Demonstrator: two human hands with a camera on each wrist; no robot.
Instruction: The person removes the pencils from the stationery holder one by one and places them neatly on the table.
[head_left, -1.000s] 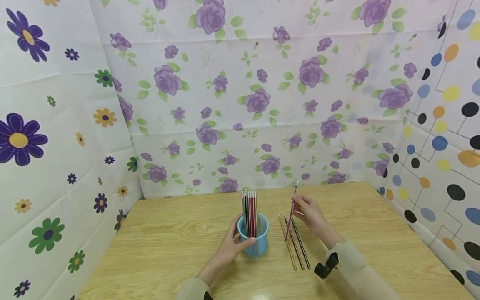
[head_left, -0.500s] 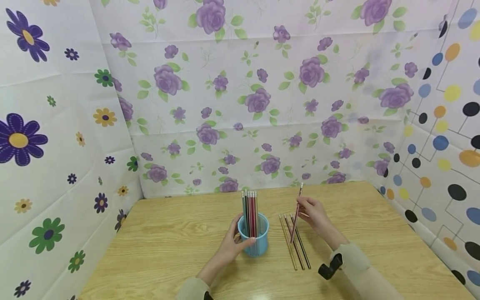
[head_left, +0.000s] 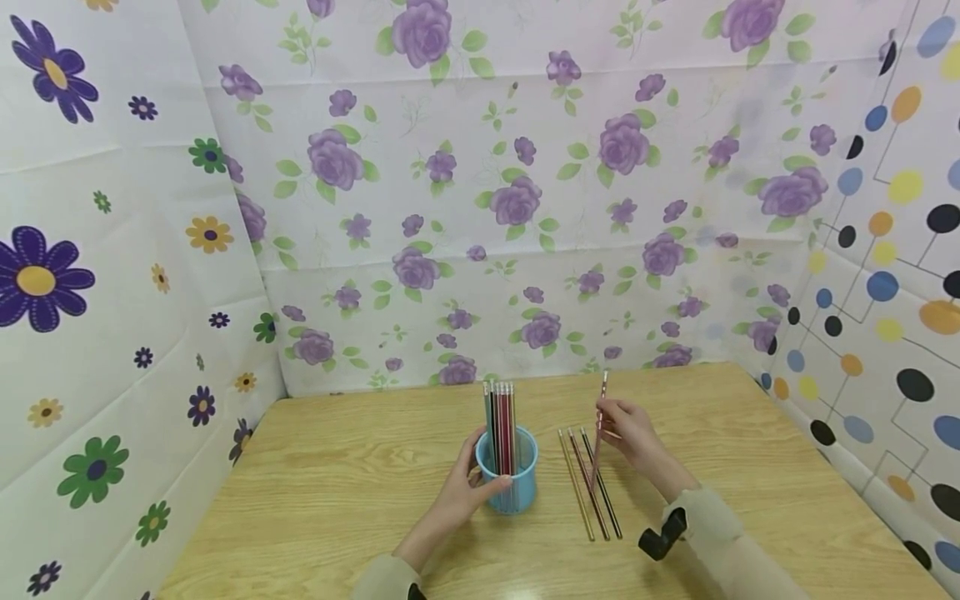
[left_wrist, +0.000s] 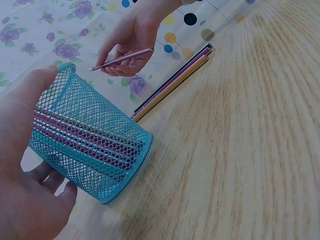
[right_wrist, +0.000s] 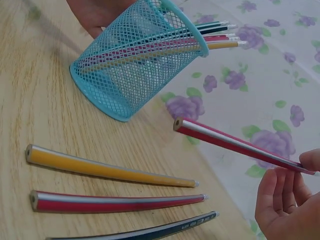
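A light-blue mesh pencil cup (head_left: 517,493) stands upright on the table, holding several pencils (head_left: 501,421) with their eraser ends up. My left hand (head_left: 459,493) grips the cup around its left side, thumb across the front. Between the thumb and fingers of my right hand (head_left: 632,433), a red-and-silver striped pencil (right_wrist: 235,145) is pinched near its eraser end, its unsharpened tip pointing down. Beneath it on the table lie a yellow pencil (right_wrist: 110,166), a red striped pencil (right_wrist: 120,201) and a black pencil (right_wrist: 150,230), roughly side by side.
The wooden table (head_left: 337,483) meets a floral cloth (head_left: 480,208) at its back edge. Patterned cloths also rise at the left (head_left: 135,350) and right (head_left: 862,333). A black wrist device (head_left: 662,537) sits by the right sleeve.
My right hand has moved a little to the right and slightly down with the red striped pencil, which now stands more upright over the lying pencils. The left hand and cup stay put.
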